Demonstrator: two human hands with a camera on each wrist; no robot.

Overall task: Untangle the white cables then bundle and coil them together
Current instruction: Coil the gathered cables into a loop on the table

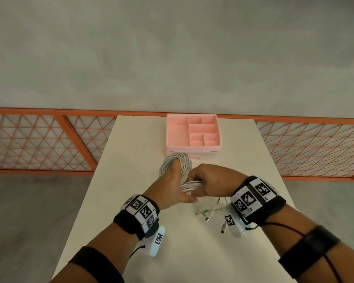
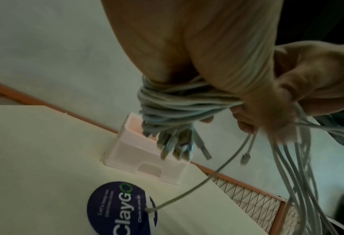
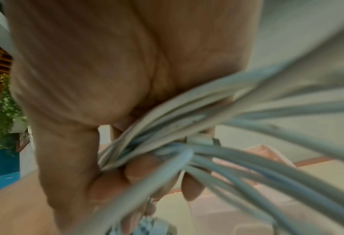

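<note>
Between both hands, above the near half of the table (image 1: 143,139): white cables (image 1: 177,166) wound into a thick coil, held up off the surface. Looped round the left hand (image 1: 172,184), strands crossing the palm and wrapping the fingers, thumb pointing toward the other hand. From the left wrist view, wraps bunched tight below the palm (image 2: 179,101), several plug ends sticking out past them toward the tray. Clamped on the near run of the bundle: the right hand (image 1: 211,181), fingers curled round the strands, fist closed and touching the left thumb. From the right wrist view, blurred, fingers (image 3: 145,168) folded over a sheaf of cables (image 3: 187,143) fanning out to the right.

Below the right-hand grip: loose tails (image 1: 215,209) hanging down toward the tabletop, ending in small connectors (image 1: 207,219), one with a green tip. Whether those ends touch the surface, cannot tell. One strand trailing down in the left wrist view onto a round dark-blue sticker (image 2: 122,208) printed "ClayGO".

Beyond the coil, just past the grip on the far side: a pink divided tray (image 1: 192,132) with several compartments, sitting atop a pale box. Strapped on both wrists: black bands carrying white blocks with square black-and-white markers (image 1: 143,209). Farther out, past the table's end: an orange railing with diagonal mesh (image 1: 39,144) and a grey floor beyond.
</note>
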